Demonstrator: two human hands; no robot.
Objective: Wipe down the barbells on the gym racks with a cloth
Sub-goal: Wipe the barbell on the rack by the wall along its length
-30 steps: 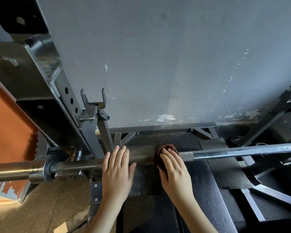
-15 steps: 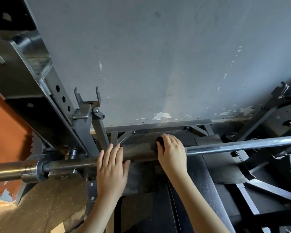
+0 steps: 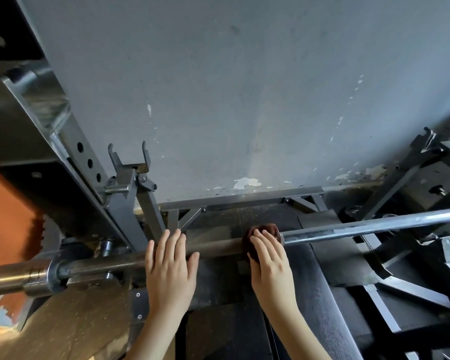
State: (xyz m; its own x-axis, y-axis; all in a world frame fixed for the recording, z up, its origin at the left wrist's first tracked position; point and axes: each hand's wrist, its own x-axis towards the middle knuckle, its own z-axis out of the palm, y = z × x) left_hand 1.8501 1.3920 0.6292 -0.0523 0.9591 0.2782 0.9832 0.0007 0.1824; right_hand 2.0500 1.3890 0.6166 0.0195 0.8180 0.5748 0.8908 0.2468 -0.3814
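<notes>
- Running from left to right across the view, a long steel barbell shaft [image 3: 218, 246] is resting low on a support of the grey rack. Its thicker polished sleeve [image 3: 8, 278] is sticking out at the left edge.
- The left hand [image 3: 169, 266] is lying flat on top of the shaft, just right of the rack's upright. Its palm is facing down and its fingers are lying straight and close together, wrapping round nothing.
- The right hand [image 3: 269, 261] is pressing a bunched dark maroon cloth [image 3: 266, 228] onto the shaft. Its fingers are bending over the top of the bundle and holding it against the metal, and the thumb is hidden.
- The dark maroon cloth is sitting on the bar where the dull, darker stretch of shaft is giving way to the brighter stretch running off to the right.
- The two hands are sitting apart, with a bare length of shaft showing between them.
- A perforated grey steel upright [image 3: 89, 162] is slanting up to the left, carrying a U-shaped metal hook [image 3: 129, 162] above the bar.
- A scuffed grey wall [image 3: 244, 87] is filling the background, with white chips showing near its base.
- A black rubber floor mat [image 3: 322, 294] is lying beneath the bar, an orange panel [image 3: 8, 224] is showing at the far left, and a second dark rack frame [image 3: 400, 183] is leaning at the right.
</notes>
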